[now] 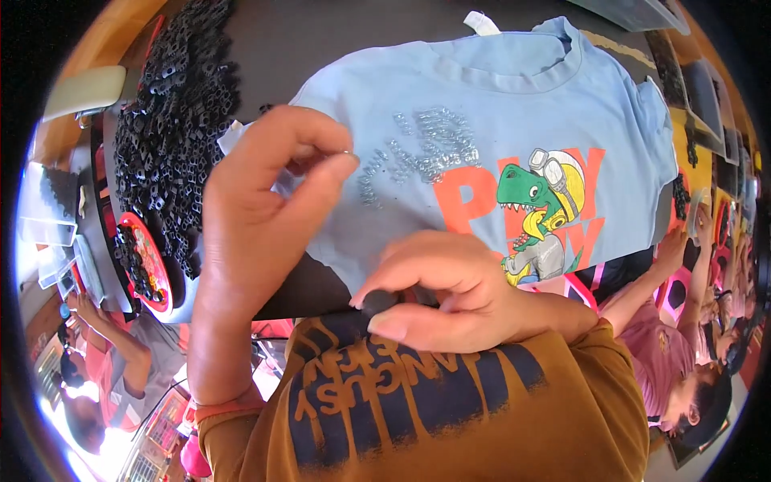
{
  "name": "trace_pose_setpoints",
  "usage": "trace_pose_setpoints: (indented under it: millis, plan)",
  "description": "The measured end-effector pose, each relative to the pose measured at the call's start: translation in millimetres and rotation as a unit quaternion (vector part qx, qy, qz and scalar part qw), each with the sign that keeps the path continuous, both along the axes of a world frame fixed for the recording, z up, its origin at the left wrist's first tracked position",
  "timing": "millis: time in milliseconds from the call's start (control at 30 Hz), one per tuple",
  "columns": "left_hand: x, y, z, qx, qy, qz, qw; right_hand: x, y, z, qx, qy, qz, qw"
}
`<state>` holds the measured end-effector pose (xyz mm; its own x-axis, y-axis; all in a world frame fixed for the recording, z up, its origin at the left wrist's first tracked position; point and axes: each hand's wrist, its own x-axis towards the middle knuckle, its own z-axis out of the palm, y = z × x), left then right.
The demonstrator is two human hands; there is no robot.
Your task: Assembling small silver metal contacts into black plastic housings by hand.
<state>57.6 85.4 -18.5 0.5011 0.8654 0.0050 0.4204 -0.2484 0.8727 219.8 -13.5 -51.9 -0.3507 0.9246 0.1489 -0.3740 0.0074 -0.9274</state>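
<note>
My left hand (pixel 269 181) is raised over the left side of a light blue T-shirt (pixel 353 88). Its thumb and forefinger are pinched, with a tiny shiny tip showing between them, too small to name. Lower and to the right, my right hand (pixel 454 281) grips a small round black part (pixel 379 302) between thumb and fingers, in front of my body. Many small silvery metal springs (pixel 446 140) lie in a loose patch on the shirt, just right of my left fingertips. A printed dinosaur (pixel 538 201) decorates the cloth beyond my right hand.
On the dark table (pixel 281 28), a large heap of small black plastic parts (pixel 173 120) covers the left. A red-rimmed plate (pixel 163 281) with black parts sits at the left edge. Other people work on both sides; a person's arm (pixel 666 265) reaches in at right.
</note>
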Motion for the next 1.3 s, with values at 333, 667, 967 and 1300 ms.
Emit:
trace_pose_setpoints:
  millis: [333, 667, 967, 1300]
  plan:
    - [-14, -18, 29, -0.258, -0.148, 0.045, 0.954, -7, -4, -1, -0.048, 0.018, -0.074, 0.996]
    - [-29, -35, 41, -0.315, -0.153, 0.041, 0.936, -9, 0, 6, 0.013, -0.093, -0.064, 0.994]
    - [-42, -50, 39, -0.086, -0.138, 0.017, 0.986, -23, 1, 27, -0.322, 0.150, -0.012, 0.935]
    - [-43, -62, 22, 0.278, -0.075, 0.061, 0.956, -43, 10, 31, -0.435, 0.231, 0.019, 0.870]
